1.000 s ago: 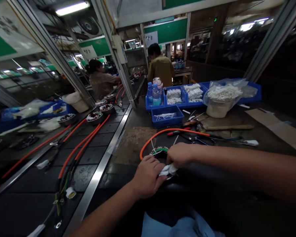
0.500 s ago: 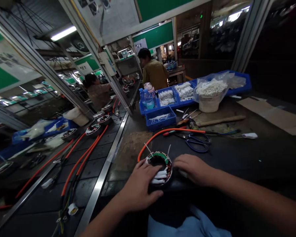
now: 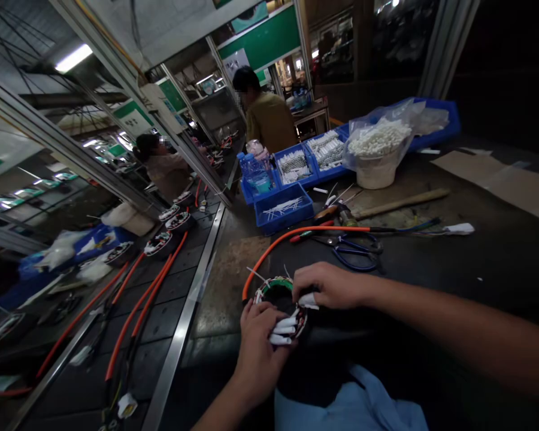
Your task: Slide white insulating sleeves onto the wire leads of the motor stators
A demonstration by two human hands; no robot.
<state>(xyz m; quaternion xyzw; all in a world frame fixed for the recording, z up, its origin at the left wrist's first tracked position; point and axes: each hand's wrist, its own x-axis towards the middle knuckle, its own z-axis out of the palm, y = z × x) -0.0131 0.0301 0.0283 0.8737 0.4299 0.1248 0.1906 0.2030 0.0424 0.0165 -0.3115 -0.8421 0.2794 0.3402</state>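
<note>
Right hand (image 3: 326, 286): moved in over the last half second from just beside the ring (image 3: 277, 282); now your bent fingers meet its right rim, tips close to your thumb. What they pinch is too small to tell; white shows at your thumb, worn or held, unclear.
Left hand (image 3: 261, 341): holds the ring, your fingers folded over its left rim, thumb lower along the near side.
Ring: on the bench (image 3: 422, 269) in front of you, between your hands, its far arc green.
White tubes (image 3: 284, 329): side by side on the ring's near part, next to your left fingers.
Belt (image 3: 173, 299): runs along your left, carrying other rings and orange leads.
Cutters (image 3: 357, 263): blue-handled, lying on your side of the cable.
Cable (image 3: 296, 230): orange, arching from the ring's left side away from you, then right to a white plug (image 3: 459, 229).
Tray (image 3: 285, 222): blue, beyond the cable, thin white strips inside.
Tub (image 3: 377, 175): bagged, heaped with white pieces.
Bins (image 3: 315, 181): blue, past the tray, two filled with white tubes.
Co-workers: one person (image 3: 272, 123) beyond the bins, another (image 3: 166, 176) beyond the belt.
</note>
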